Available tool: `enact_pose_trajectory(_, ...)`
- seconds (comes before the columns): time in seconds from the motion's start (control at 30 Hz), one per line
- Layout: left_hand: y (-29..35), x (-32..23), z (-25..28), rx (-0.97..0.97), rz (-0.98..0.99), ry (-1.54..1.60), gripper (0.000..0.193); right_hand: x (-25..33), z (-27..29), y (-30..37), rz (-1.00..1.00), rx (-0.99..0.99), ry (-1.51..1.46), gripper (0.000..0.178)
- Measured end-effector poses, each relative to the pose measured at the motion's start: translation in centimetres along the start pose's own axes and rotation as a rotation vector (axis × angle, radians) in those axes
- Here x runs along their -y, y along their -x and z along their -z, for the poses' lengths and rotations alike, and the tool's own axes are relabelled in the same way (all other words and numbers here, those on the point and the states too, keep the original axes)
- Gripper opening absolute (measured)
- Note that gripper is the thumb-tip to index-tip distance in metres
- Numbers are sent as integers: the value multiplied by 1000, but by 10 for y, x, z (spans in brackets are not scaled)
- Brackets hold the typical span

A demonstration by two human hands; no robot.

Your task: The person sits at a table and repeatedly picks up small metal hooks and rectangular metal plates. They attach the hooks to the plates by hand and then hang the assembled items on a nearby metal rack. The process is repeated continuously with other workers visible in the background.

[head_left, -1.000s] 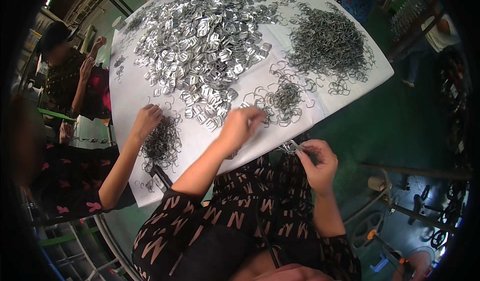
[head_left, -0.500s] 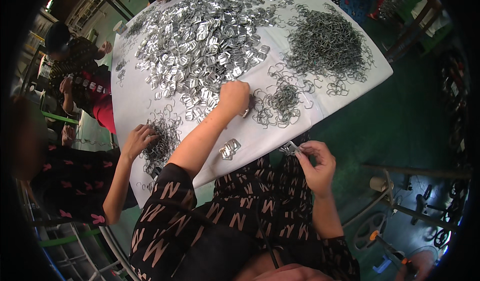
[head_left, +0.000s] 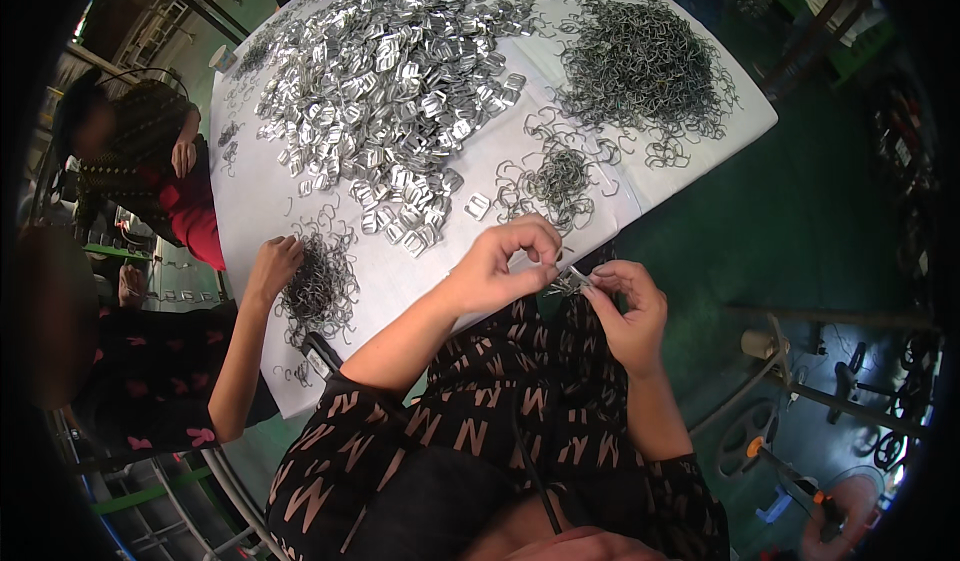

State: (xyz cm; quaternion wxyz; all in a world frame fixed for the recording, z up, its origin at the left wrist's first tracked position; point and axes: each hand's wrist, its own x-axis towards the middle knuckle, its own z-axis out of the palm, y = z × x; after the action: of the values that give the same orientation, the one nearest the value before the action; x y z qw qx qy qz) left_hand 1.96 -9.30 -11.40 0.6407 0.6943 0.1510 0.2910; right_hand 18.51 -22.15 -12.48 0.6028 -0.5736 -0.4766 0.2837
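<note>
Table: a white-covered table [head_left: 300,201] fills the frame from 9 to 2 o'clock, its near edge running just above your hands.
Buckle heap: a broad pile of flat silver buckles [head_left: 400,71] spreads at 11 to 12 o'clock.
Wire heap: a tangle of grey wire hooks [head_left: 645,66] sits at 1 o'clock, well apart from your hands.
Small clusters: a smaller bunch of hooks [head_left: 560,176] lies just above your hands; another bunch [head_left: 320,281] lies at 9 o'clock under a co-worker's hand [head_left: 275,261].
Left hand: your left hand [head_left: 505,266], near centre, has thumb and forefinger pinched on a small metal piece [head_left: 572,281].
Right hand: your right hand [head_left: 630,306], just beside at 3 o'clock, has fingers curled, fingertips gripping the same piece.
Piece: it sits between both hands, off the table edge, over your patterned lap; its shape is too small to tell.
</note>
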Motion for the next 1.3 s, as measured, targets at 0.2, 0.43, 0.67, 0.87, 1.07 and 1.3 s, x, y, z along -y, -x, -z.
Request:
enact_pose_trajectory(0.2, 10, -3, -23, -56, -104, -289, 8, 1, -2, 2, 16, 9, 15, 23)
enact_pose_trajectory(0.43, 26, 2, -32, -108, -198, -347, 12, -14, 1, -14, 9, 88, -30, 20)
enact_pose_trajectory(0.67, 41, -4, -33, -69, -238, -402, 11, -62, -77, -73, 359, 394, 585, 28)
enact_pose_trajectory(0.87, 48, 1, -31, -89, -209, -354, 13, -87, -129, -101, 460, 452, 849, 14)
enact_pose_trajectory(1.07, 42, 2, -30, -95, -190, -391, 14, -62, -98, -102, 129, 318, 270, 16)
enact_pose_trajectory(1.3, 29, 0, -41, -141, -232, -443, 16, -7, 2, -47, -285, 282, -170, 15)
